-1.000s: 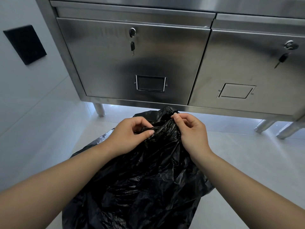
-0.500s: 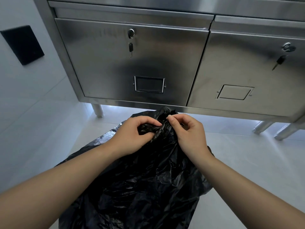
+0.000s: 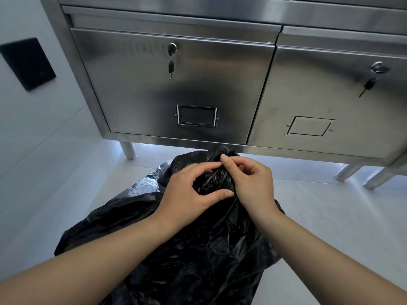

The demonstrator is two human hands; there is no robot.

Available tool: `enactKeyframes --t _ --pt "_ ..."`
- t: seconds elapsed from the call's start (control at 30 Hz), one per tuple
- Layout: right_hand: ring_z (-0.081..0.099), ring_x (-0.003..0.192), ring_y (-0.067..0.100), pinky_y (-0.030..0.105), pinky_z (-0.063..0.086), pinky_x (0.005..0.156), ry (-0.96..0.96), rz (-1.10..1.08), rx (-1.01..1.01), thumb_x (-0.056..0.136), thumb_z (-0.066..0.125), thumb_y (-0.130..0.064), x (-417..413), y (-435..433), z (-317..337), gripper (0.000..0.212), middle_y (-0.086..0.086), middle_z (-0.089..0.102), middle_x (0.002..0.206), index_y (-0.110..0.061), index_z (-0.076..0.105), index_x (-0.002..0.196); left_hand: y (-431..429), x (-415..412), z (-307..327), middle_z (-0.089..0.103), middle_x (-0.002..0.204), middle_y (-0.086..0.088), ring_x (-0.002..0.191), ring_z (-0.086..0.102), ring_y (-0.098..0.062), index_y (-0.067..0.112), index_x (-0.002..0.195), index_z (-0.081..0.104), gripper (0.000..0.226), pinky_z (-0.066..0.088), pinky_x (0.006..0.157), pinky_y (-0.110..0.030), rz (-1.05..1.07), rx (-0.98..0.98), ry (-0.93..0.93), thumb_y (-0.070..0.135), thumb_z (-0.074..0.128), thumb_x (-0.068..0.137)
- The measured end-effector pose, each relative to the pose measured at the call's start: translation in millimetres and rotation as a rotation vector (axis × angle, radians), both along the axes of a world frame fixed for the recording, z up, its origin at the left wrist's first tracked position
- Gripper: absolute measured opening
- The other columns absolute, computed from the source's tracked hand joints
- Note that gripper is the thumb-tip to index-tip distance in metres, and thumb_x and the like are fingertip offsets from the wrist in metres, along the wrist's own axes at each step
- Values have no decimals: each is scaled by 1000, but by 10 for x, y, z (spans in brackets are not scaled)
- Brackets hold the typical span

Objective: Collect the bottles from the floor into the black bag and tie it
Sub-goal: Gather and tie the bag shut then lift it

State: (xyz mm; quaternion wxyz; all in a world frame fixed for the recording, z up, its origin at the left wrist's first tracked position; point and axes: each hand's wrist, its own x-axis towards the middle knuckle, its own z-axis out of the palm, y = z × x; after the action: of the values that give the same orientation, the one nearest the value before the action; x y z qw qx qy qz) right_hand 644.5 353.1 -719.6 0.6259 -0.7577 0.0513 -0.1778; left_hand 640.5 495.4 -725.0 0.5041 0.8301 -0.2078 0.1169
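Your left hand and right hand both pinch the gathered neck of the crinkled black plastic bag on the pale tiled floor. It looks thin, soft, slippery; grip close to the twist.

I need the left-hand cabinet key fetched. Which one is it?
Find the steel cabinet above the black bag. On its left door, a black-headed key dangles below the round lock. The other key hangs slanted on the right door.
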Motion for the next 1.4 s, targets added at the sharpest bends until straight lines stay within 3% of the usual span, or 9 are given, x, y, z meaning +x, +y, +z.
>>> enactKeyframes --t 0.17,0.23,0.43,0.6,0.73,0.83,1.0,1.13,1.4 --pt "56 65 8 19 47 64 -1 98 66 80 72 -33 26 -66 24 5 17 66 75 -32 74 76 -5 97 -11 62 92 24 91 58 10 25 105 71 32 37 83 -3 12 22 -43 24 77 73" --pt "58 66 5 14 47 65 -27 196 40 80 72 -30 39 -123 13 7 2 67 73 -35 72 85 43 152 -9 64 91 21 90 59 8 23 105 72 28 38 81 -4 -6 8 -27 19 74 77" --pt "65 86 5 25 50 84 85 327 -267 49 84 -54 24 -196 -75 68 -11 65 90 -49 53 109 185 266 91 69 89 9 86 62 -1 54 94 65 39 47 80 -17 -22 15 17 17 67 82" --pt "62 92 -2 24 48 85 47 342 -517 67 77 -27 49 -223 48 58 -18 67 95 -43 50 116 287 348 232 70 93 13 90 62 3 48 96 65 36 45 83 -12 -11 6 27 14 64 85" --pt "64 86 5 25 47 83 -119 406 -459 74 73 -6 149 -348 482 55 -13 67 88 -31 48 115 303 399 500 68 88 29 89 62 12 43 93 66 35 41 78 -3 -3 -88 -1 9 63 86" --pt "65 86 11 28 49 81 -269 393 -427 73 69 -13 189 -469 886 52 -9 65 87 -36 46 114 247 456 812 67 80 36 84 62 15 43 90 65 37 41 74 -2 -49 -180 -37 7 61 87" --pt "63 99 13 33 49 91 -243 448 -512 75 76 -9 101 -447 790 58 0 66 103 -32 50 121 192 392 739 72 103 5 95 64 -2 19 109 67 26 47 91 -19 -131 -126 138 5 57 89" --pt "59 108 1 21 44 96 -220 451 -592 70 82 -19 -5 -420 482 59 -10 66 113 -38 56 119 293 275 472 71 107 5 100 63 -1 21 110 66 26 45 92 -16 -187 -37 255 8 54 91" --pt "55 88 -1 6 37 80 -401 367 -688 74 77 -15 -52 -307 340 48 -4 62 94 -16 64 120 281 282 339 63 110 14 108 54 2 24 116 65 31 40 97 -18 -217 256 140 10 51 92"
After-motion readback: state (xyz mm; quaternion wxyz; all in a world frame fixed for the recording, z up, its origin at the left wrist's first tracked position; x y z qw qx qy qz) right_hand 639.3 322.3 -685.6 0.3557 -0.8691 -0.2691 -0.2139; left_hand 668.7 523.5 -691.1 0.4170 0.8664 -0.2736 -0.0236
